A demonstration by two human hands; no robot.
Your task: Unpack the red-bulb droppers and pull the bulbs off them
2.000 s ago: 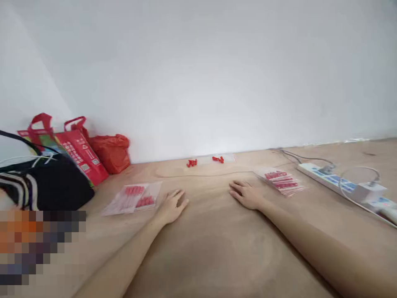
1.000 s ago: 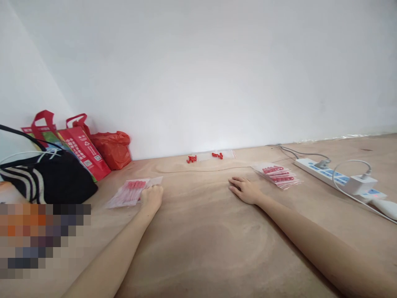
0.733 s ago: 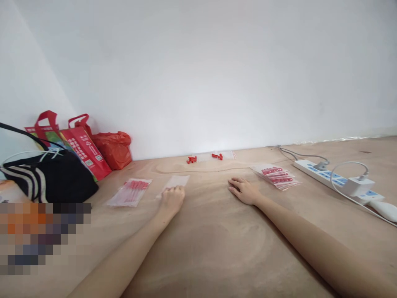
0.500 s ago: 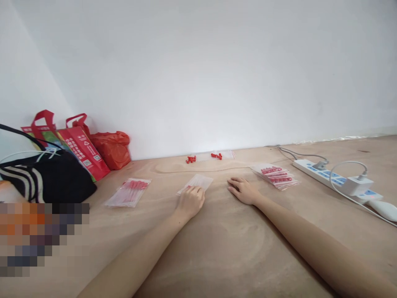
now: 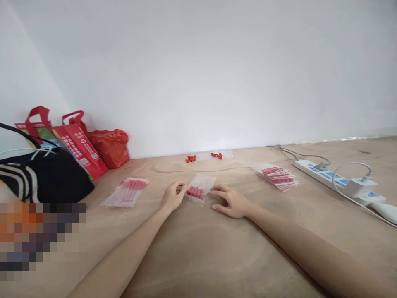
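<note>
In the middle of the table lies a small clear zip bag (image 5: 201, 188) holding several red-headed pieces with thin pale stems, heads toward me. My left hand (image 5: 174, 196) is at its left edge, fingers curled and thumb tip pinched against the bag's side. On the other side, my right hand (image 5: 231, 201) rests with fingers apart, its fingertips close to the right edge of the bag. Similar filled bags (image 5: 128, 192) lie to the left. A fanned stack of filled bags (image 5: 277, 177) lies to the right.
By the wall are loose red pieces (image 5: 191, 158), with more red pieces (image 5: 216, 156) on clear plastic. A white power strip (image 5: 322, 173) with a charger (image 5: 360, 187) and cables is at right. Red shopping bags (image 5: 81, 150) and a black bag (image 5: 62, 176) stand at left.
My left hand has slid off the top of the middle bag to its left edge, baring the red heads. My right hand has moved left, up to the bag's right side.
</note>
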